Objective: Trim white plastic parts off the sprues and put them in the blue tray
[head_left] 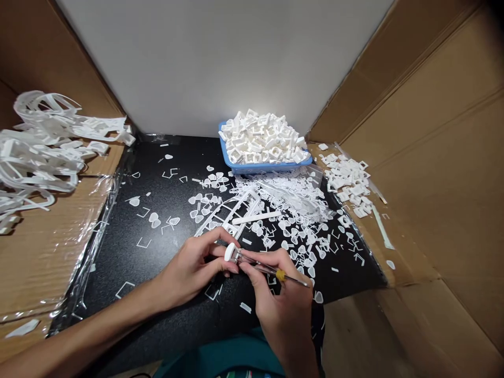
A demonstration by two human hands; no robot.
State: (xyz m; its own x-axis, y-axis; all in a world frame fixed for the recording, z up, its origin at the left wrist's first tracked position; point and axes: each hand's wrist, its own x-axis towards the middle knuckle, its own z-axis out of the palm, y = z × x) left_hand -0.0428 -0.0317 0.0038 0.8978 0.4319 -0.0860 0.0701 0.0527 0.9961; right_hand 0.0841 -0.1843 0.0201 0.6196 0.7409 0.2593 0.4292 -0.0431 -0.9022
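Note:
My left hand point(202, 260) pinches a small white plastic part point(230, 252) between thumb and fingers, just above the table's front half. From the right, my right hand point(281, 283) grips a pair of metal tweezers point(264, 266) with a yellow band round the shaft. The tweezer tips meet the right side of the white part; what they hold there, if anything, is too small to make out. Behind my hands lie white ladder-like plastic strips point(220, 212) and a white stick point(255, 217). Small rounded white pieces point(303, 249) and thin bracket-shaped bits are scattered around.
A blue tray point(271, 168) heaped with white plastic parts point(263, 137) stands against the back wall. More white parts point(350, 178) pile on cardboard at the right. Tangled white strips point(43, 152) lie on the left cardboard. Cardboard walls point(433, 157) flank the black table point(157, 273).

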